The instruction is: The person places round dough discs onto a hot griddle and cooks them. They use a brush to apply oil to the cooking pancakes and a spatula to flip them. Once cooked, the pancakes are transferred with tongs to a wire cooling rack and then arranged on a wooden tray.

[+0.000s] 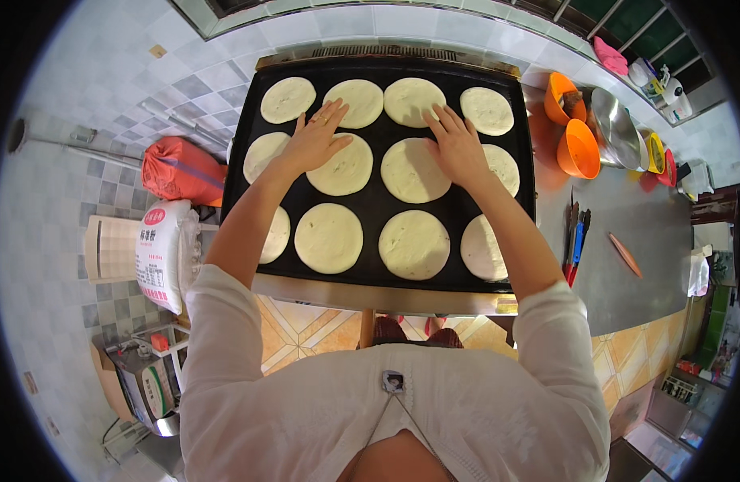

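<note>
Several flat, pale dough rounds lie in rows on a black griddle (373, 226) in front of me. My left hand (315, 141) is open, its fingertips at the near edge of a far-row dough round (362, 98). Its palm and thumb lie over a middle-row dough round (340, 170). My right hand (457, 146), also open, has its fingertips by another far-row dough round (412, 95) and its thumb side over the middle-row dough round (410, 173) next to it. Whether the fingers press or only hover, I cannot tell. My forearms partly cover rounds at both sides.
On the metal counter (627, 293) at right lie tongs (577, 241) and a slim wooden rolling pin (625, 254). Orange bowls (579, 149) and a steel basin (613, 128) stand behind. Left of the griddle are a red bag (179, 170) and a white sack (163, 257).
</note>
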`<state>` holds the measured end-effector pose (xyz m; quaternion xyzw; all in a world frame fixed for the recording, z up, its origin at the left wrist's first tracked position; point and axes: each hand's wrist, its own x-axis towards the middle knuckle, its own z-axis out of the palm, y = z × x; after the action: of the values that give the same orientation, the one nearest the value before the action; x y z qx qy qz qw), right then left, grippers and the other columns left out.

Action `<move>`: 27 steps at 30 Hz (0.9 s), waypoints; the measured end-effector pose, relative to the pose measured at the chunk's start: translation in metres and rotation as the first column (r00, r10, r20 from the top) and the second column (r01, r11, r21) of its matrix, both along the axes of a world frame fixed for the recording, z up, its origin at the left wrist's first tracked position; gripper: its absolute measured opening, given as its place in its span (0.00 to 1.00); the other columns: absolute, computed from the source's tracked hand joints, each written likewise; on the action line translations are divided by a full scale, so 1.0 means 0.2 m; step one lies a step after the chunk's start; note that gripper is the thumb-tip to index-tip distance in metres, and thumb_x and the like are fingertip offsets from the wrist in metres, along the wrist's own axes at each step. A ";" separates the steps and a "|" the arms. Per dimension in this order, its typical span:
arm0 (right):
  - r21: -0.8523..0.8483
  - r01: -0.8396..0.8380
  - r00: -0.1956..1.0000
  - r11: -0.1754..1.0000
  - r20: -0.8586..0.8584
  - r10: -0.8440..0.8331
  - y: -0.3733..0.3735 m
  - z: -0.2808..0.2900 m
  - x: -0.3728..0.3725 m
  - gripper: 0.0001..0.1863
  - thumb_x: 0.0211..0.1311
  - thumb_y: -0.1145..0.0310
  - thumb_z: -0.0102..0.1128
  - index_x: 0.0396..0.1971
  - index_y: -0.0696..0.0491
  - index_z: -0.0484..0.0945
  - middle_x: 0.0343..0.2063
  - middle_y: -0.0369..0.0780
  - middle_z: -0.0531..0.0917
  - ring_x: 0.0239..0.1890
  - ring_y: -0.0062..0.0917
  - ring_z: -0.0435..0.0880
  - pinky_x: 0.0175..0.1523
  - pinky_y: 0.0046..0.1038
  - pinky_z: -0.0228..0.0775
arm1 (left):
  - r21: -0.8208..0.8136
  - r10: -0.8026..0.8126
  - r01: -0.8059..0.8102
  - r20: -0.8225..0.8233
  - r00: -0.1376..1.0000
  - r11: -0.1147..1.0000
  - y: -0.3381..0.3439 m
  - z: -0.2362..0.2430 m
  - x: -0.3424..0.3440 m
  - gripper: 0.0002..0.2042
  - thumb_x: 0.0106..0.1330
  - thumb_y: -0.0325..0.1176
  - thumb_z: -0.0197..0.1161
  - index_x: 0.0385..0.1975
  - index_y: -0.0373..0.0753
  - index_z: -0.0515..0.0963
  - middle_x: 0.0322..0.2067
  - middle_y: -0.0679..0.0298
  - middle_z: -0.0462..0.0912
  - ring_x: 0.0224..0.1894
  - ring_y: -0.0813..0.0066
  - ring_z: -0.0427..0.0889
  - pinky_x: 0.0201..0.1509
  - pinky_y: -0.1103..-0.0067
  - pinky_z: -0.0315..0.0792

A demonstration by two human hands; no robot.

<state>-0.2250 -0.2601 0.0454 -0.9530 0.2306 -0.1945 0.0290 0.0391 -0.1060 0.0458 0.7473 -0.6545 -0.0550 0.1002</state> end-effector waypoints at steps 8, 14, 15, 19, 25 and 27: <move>0.053 0.207 0.956 0.977 -0.221 -0.191 -0.27 -0.13 0.20 0.28 0.65 0.50 0.47 0.61 0.47 0.62 0.64 0.41 0.60 0.68 0.35 0.54 0.67 0.48 0.46 | 0.106 0.158 -0.182 0.199 0.967 0.977 -0.34 -0.12 0.04 0.32 0.67 0.55 0.43 0.67 0.44 0.52 0.69 0.64 0.49 0.71 0.69 0.47 0.67 0.50 0.45; 0.092 0.239 0.964 0.967 -0.138 -0.225 -0.31 -0.10 0.09 0.28 0.64 0.51 0.47 0.61 0.50 0.62 0.64 0.42 0.59 0.68 0.34 0.52 0.67 0.49 0.45 | 0.062 0.184 -0.205 0.248 0.951 0.977 -0.42 -0.11 0.03 0.30 0.68 0.53 0.44 0.66 0.44 0.54 0.68 0.64 0.51 0.70 0.68 0.49 0.66 0.48 0.46; 0.067 0.277 0.949 0.958 -0.173 -0.263 -0.36 -0.08 0.02 0.28 0.65 0.52 0.46 0.61 0.50 0.62 0.64 0.42 0.59 0.69 0.33 0.51 0.67 0.50 0.44 | 0.020 0.186 -0.198 0.264 0.946 0.980 -0.43 -0.11 -0.01 0.30 0.68 0.53 0.44 0.66 0.44 0.54 0.68 0.64 0.52 0.70 0.68 0.49 0.66 0.48 0.47; 0.078 0.408 0.881 0.910 -0.294 -0.370 -0.50 -0.08 -0.24 0.27 0.65 0.53 0.45 0.59 0.54 0.64 0.63 0.39 0.62 0.68 0.30 0.52 0.68 0.50 0.40 | 0.022 0.039 -0.045 0.207 0.977 0.999 -0.58 -0.09 -0.32 0.28 0.69 0.50 0.45 0.66 0.44 0.54 0.68 0.63 0.52 0.70 0.66 0.49 0.66 0.48 0.46; 0.100 0.277 0.951 0.956 -0.169 -0.258 -0.66 -0.10 -0.37 0.26 0.64 0.51 0.46 0.57 0.52 0.66 0.63 0.38 0.62 0.67 0.31 0.54 0.68 0.48 0.44 | 0.065 -0.005 -0.009 0.204 0.979 0.998 -0.74 -0.09 -0.49 0.27 0.69 0.47 0.46 0.66 0.45 0.54 0.68 0.63 0.51 0.70 0.67 0.48 0.66 0.47 0.43; 0.067 0.278 0.961 0.958 -0.019 -0.277 -0.71 -0.06 -0.52 0.26 0.62 0.54 0.50 0.57 0.50 0.67 0.63 0.40 0.62 0.67 0.32 0.56 0.67 0.44 0.47 | 0.054 0.008 -0.021 0.222 0.975 0.998 -0.74 -0.04 -0.54 0.27 0.69 0.48 0.46 0.65 0.45 0.55 0.68 0.64 0.52 0.70 0.67 0.48 0.66 0.48 0.44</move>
<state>-0.3289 -0.4013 0.0325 -0.9105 0.3688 -0.1842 0.0332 -0.0694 -0.2533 0.0369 0.7562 -0.6543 0.0110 0.0059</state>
